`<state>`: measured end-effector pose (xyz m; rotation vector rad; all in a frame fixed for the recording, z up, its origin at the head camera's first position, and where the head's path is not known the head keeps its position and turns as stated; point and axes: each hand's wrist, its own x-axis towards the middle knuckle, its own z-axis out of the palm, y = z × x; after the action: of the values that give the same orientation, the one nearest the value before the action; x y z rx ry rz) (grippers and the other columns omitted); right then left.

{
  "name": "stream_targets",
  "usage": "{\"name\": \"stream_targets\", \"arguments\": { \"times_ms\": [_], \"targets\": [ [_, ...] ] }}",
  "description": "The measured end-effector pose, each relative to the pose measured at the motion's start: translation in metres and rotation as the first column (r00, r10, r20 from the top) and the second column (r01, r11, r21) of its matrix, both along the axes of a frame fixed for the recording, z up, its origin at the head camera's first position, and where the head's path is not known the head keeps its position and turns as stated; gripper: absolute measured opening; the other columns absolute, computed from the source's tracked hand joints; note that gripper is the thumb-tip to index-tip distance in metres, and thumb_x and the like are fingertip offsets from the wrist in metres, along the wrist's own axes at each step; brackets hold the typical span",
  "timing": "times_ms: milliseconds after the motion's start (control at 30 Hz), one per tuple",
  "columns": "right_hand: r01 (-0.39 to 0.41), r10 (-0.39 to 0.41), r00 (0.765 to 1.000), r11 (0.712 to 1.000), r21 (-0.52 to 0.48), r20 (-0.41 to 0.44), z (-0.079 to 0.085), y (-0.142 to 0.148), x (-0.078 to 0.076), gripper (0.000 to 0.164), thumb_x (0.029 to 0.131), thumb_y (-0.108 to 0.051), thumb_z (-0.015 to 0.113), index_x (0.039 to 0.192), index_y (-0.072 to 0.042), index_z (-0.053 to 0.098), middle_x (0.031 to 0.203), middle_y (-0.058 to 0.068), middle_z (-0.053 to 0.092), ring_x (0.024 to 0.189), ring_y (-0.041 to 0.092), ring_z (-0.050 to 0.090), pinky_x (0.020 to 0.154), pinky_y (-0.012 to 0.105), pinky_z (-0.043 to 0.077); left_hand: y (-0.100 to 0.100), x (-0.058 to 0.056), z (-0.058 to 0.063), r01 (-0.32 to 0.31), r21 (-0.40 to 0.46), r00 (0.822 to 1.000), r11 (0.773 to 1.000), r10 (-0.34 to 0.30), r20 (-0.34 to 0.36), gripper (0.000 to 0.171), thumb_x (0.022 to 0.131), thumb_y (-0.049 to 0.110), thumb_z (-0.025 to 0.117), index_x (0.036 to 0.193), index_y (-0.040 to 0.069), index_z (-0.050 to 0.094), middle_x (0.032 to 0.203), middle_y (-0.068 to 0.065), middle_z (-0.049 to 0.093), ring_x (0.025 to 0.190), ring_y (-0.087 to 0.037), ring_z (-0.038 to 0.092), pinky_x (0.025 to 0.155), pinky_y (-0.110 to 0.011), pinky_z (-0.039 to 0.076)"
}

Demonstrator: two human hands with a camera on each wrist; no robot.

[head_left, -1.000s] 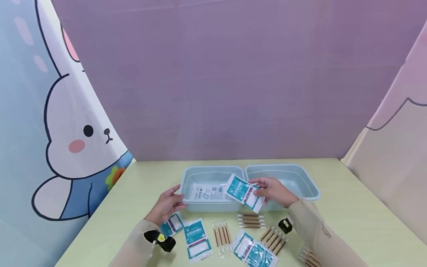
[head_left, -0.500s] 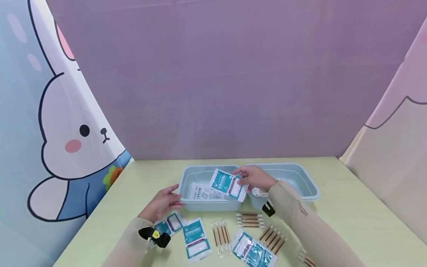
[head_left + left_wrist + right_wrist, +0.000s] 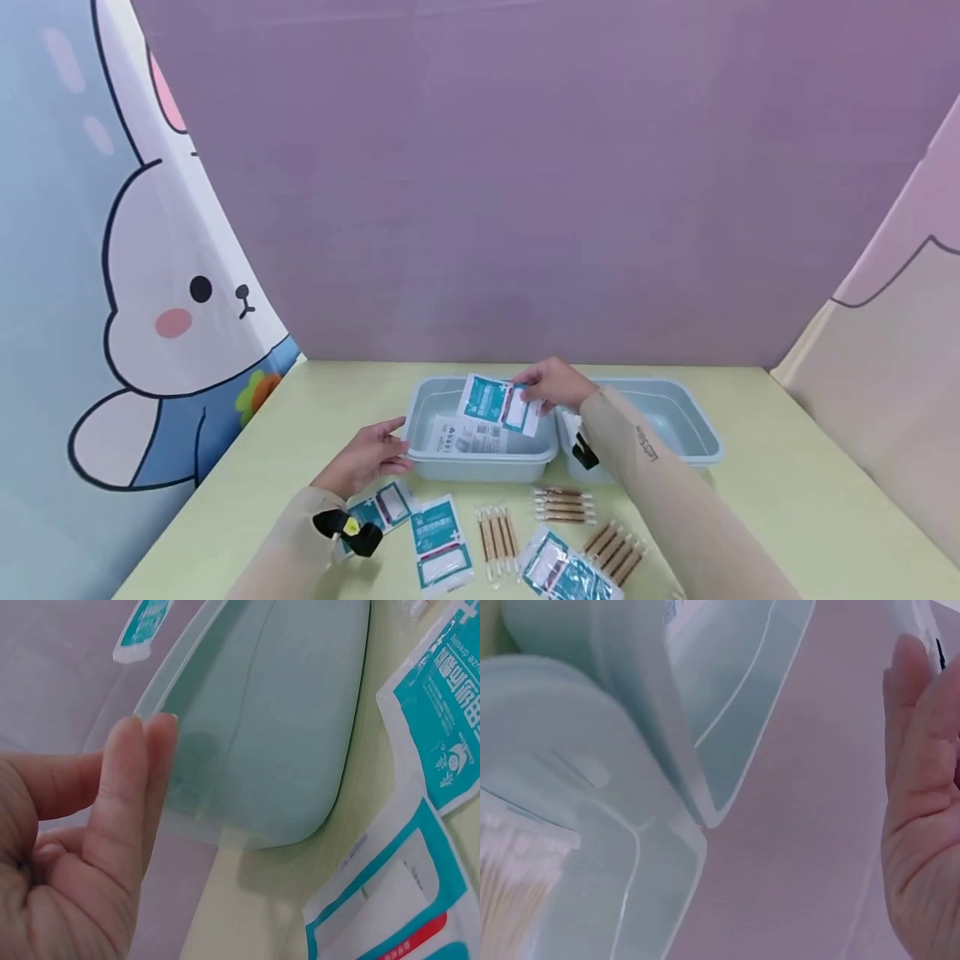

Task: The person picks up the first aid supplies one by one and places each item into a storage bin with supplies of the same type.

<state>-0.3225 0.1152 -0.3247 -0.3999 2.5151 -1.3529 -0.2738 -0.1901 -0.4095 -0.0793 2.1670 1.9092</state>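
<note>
My right hand (image 3: 558,385) pinches a teal-and-white gauze dressing packet (image 3: 491,403), holding it tilted above the left pale-green plastic basin (image 3: 480,469). Inside that basin a white packet (image 3: 467,435) with grey print lies flat. My left hand (image 3: 367,457) is at the basin's left front corner, fingers fairly straight and touching the rim. In the left wrist view its fingertips (image 3: 124,735) stand beside the basin wall (image 3: 285,720). The right wrist view shows my right hand (image 3: 930,802) at the edge, the packet mostly cut off.
A second pale-green basin (image 3: 675,417) stands to the right, with packed cotton swabs (image 3: 514,877) in it. On the table in front lie more dressing packets (image 3: 442,546) and several bundles of brown-stemmed cotton swabs (image 3: 498,540). A purple cloth (image 3: 525,183) hangs behind.
My right hand has carried the dressing packet leftward from between the two basins to over the left basin. My left hand has stayed at the basin corner.
</note>
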Motion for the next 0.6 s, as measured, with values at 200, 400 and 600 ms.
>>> {"name": "stream_targets", "arguments": {
  "times_ms": [200, 400, 600],
  "targets": [
    [0.069, -0.069, 0.998, 0.997, 0.04, 0.006, 0.006, -0.02, -0.009, 0.022, 0.087, -0.005, 0.068, 0.109, 0.0, 0.07, 0.1, 0.009, 0.068, 0.069, 0.018, 0.061, 0.064, 0.028, 0.055, -0.001, 0.001, 0.003, -0.005, -0.011, 1.0, 1.0, 0.005, 0.006, 0.056, 0.098, 0.001, 0.05, 0.149, 0.0, 0.027, 0.101, -0.018, 0.058, 0.073, -0.021, 0.064, 0.073, -0.03, 0.057],
    [0.156, -0.155, 0.988, 0.986, 0.066, -0.014, 0.002, -0.034, -0.021, 0.018, 0.085, -0.006, 0.072, 0.102, -0.002, 0.072, 0.102, 0.009, 0.066, 0.073, 0.021, 0.062, 0.062, 0.027, 0.056, -0.001, 0.0, 0.004, -0.004, -0.006, 1.0, 1.0, 0.004, 0.015, 0.056, 0.098, 0.001, 0.051, 0.149, 0.001, 0.029, 0.101, -0.017, 0.059, 0.074, -0.021, 0.063, 0.074, -0.03, 0.056],
    [0.217, -0.217, 0.976, 0.975, 0.051, 0.001, -0.011, -0.043, -0.028, 0.017, 0.081, -0.002, 0.074, 0.098, 0.0, 0.071, 0.098, 0.01, 0.066, 0.075, 0.024, 0.062, 0.061, 0.028, 0.056, -0.001, 0.0, -0.002, -0.014, 0.009, 1.0, 1.0, 0.014, 0.011, 0.055, 0.098, 0.001, 0.05, 0.149, 0.001, 0.029, 0.098, -0.015, 0.056, 0.073, -0.019, 0.063, 0.073, -0.03, 0.056]
  ]
}}
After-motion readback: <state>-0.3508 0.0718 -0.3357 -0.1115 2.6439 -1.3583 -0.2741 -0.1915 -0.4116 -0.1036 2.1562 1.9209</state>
